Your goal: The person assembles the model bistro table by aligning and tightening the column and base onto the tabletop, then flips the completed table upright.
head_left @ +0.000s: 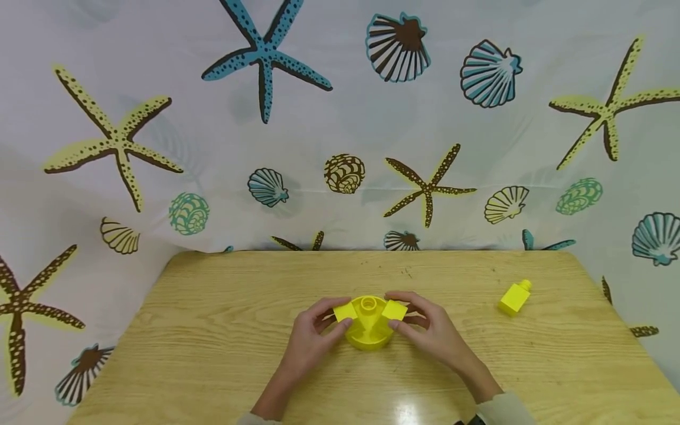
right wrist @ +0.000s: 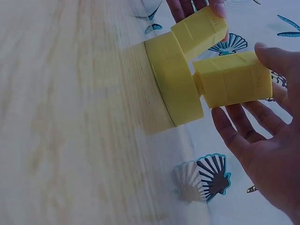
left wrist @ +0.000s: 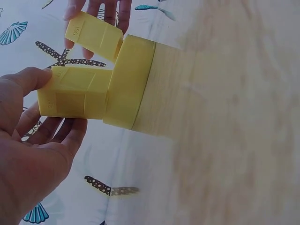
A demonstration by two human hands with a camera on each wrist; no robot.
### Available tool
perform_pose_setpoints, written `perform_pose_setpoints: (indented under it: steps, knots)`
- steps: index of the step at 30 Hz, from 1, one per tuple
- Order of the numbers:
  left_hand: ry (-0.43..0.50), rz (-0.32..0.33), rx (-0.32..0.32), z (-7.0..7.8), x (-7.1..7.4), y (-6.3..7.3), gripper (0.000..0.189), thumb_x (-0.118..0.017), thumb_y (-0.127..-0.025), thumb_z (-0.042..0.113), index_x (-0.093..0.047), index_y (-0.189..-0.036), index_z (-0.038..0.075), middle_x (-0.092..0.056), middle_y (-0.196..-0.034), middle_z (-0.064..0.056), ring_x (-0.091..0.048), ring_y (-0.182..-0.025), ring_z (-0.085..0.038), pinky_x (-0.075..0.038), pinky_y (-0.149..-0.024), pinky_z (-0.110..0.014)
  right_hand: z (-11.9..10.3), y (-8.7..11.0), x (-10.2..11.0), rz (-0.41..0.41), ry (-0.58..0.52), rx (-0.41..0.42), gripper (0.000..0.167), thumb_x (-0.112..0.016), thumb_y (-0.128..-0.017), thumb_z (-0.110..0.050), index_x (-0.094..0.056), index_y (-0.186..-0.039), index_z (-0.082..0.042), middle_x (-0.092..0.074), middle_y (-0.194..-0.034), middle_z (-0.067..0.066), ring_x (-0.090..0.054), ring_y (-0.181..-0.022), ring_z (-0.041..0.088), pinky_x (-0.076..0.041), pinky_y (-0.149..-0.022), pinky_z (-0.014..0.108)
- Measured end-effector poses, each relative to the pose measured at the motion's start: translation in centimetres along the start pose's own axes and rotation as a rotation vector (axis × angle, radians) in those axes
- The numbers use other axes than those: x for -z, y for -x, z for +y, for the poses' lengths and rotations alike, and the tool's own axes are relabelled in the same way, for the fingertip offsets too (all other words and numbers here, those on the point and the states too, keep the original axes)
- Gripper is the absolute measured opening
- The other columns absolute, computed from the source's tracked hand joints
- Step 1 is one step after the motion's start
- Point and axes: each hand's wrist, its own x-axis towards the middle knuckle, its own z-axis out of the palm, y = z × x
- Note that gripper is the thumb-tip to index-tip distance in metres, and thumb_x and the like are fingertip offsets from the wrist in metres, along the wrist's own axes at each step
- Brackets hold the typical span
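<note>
A round yellow base (head_left: 369, 344) sits on the table between both hands, with a ringed socket (head_left: 368, 304) showing at its back. My left hand (head_left: 310, 333) pinches a yellow rectangular block (head_left: 345, 311) between thumb and fingers at the base's left side. In the left wrist view this block's lower end meets the top of the base (left wrist: 131, 82). On the right side, my right hand (head_left: 435, 333) holds a second yellow block (head_left: 395, 310) the same way. A narrow neck shows between that block (right wrist: 234, 79) and the base in the right wrist view.
Another yellow block (head_left: 514, 299) with a round knob at one end lies on its side, to the right of the hands. The wooden table (head_left: 212, 354) ends at a white cloth (head_left: 319, 130) printed with starfish and shells, which hangs behind and beside it.
</note>
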Motion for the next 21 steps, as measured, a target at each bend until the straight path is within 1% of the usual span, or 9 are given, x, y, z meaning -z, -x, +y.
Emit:
perform_pose_setpoints:
  steps: [3, 5, 10, 13, 16, 21]
  knots:
    - [0.008, -0.002, 0.013, -0.1, 0.0, 0.0, 0.035, -0.074, -0.095, 0.006, -0.068, -0.129, 0.001, -0.065, -0.13, -0.008, -0.061, -0.125, -0.027, -0.053, -0.103, -0.032, -0.1, 0.1, 0.2, -0.028, 0.009, -0.016, 0.045, -0.075, -0.096, -0.021, -0.063, -0.138, -0.011, -0.062, -0.14, 0.008, -0.059, -0.121, 0.028, -0.058, -0.095, 0.035]
    - [0.011, -0.003, 0.018, -0.1, -0.1, 0.0, 0.035, -0.074, -0.095, 0.005, -0.068, -0.128, 0.001, -0.065, -0.13, -0.007, -0.061, -0.125, -0.026, -0.053, -0.102, -0.031, 0.0, 0.3, 0.5, -0.061, -0.023, -0.022, 0.046, -0.073, -0.098, -0.02, -0.061, -0.141, -0.011, -0.06, -0.142, 0.01, -0.058, -0.125, 0.025, -0.057, -0.097, 0.035]
    - [0.019, -0.007, 0.018, 0.0, -0.1, 0.0, 0.035, -0.074, -0.095, 0.004, -0.068, -0.129, 0.001, -0.065, -0.131, -0.009, -0.061, -0.125, -0.026, -0.054, -0.102, -0.032, 0.3, 0.5, 1.6, -0.178, -0.134, 0.01, 0.048, -0.063, -0.102, -0.007, -0.053, -0.149, -0.006, -0.049, -0.152, 0.023, -0.053, -0.134, 0.019, -0.052, -0.105, 0.034]
    - [0.024, -0.009, 0.017, -0.1, -0.1, 0.0, 0.035, -0.074, -0.094, 0.004, -0.068, -0.129, 0.001, -0.064, -0.132, -0.012, -0.061, -0.125, -0.027, -0.054, -0.102, -0.032, 0.3, 0.4, 2.0, -0.217, -0.151, 0.024, 0.048, -0.061, -0.103, -0.005, -0.05, -0.15, -0.004, -0.046, -0.153, 0.025, -0.051, -0.136, 0.017, -0.05, -0.107, 0.033]
    - [0.029, -0.012, 0.015, -0.1, 0.0, 0.0, 0.035, -0.075, -0.094, 0.005, -0.068, -0.129, 0.002, -0.064, -0.132, -0.014, -0.061, -0.125, -0.028, -0.053, -0.102, -0.032, 0.3, 0.4, 2.3, -0.246, -0.147, 0.029, 0.048, -0.06, -0.104, -0.006, -0.049, -0.151, -0.002, -0.045, -0.154, 0.023, -0.049, -0.139, 0.018, -0.048, -0.109, 0.031]
    - [0.033, -0.005, 0.013, 0.0, 0.1, 0.0, 0.034, -0.075, -0.094, 0.005, -0.069, -0.128, 0.004, -0.065, -0.131, -0.012, -0.061, -0.124, -0.026, -0.054, -0.102, -0.032, 0.2, 0.3, 2.6, -0.286, -0.138, 0.037, 0.047, -0.057, -0.105, -0.004, -0.047, -0.151, 0.001, -0.044, -0.156, 0.021, -0.044, -0.143, 0.024, -0.046, -0.111, 0.03]
